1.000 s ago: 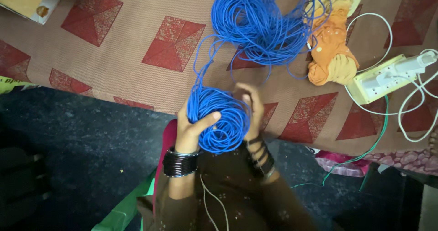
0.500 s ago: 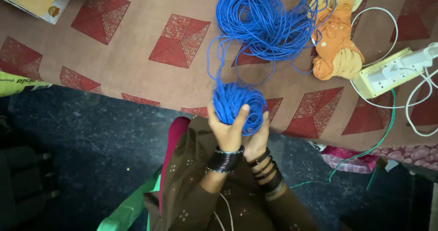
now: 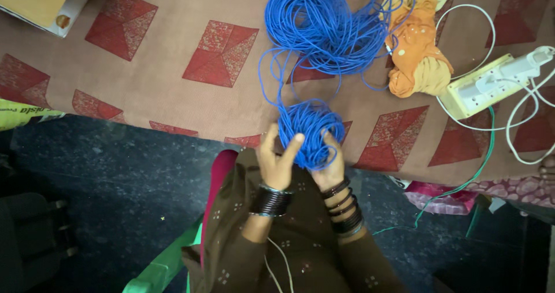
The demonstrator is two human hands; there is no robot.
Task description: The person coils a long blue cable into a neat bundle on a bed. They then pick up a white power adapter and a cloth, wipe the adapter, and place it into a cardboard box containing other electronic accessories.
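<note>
Both my hands hold a small round coil of blue wire (image 3: 309, 132) at the near edge of a bed. My left hand (image 3: 276, 159) grips its left side, thumb and fingers spread over the loops. My right hand (image 3: 331, 163) cups the coil from the right and below. A strand of the same wire runs up from the coil to a large loose tangle of blue wire (image 3: 324, 24) lying on the brown patterned bedspread (image 3: 173, 90). Dark bangles sit on both wrists.
An orange and yellow cloth bundle (image 3: 417, 56) lies right of the tangle. A white power strip (image 3: 491, 85) with white cables sits at the right, a green wire (image 3: 480, 166) hanging below it. A cardboard box (image 3: 43, 1) is at top left. Dark floor lies below.
The small coil has been turned in my hands and brought slightly up and right. My left hand has shifted its grip, fingers now spread across the coil's left side.
</note>
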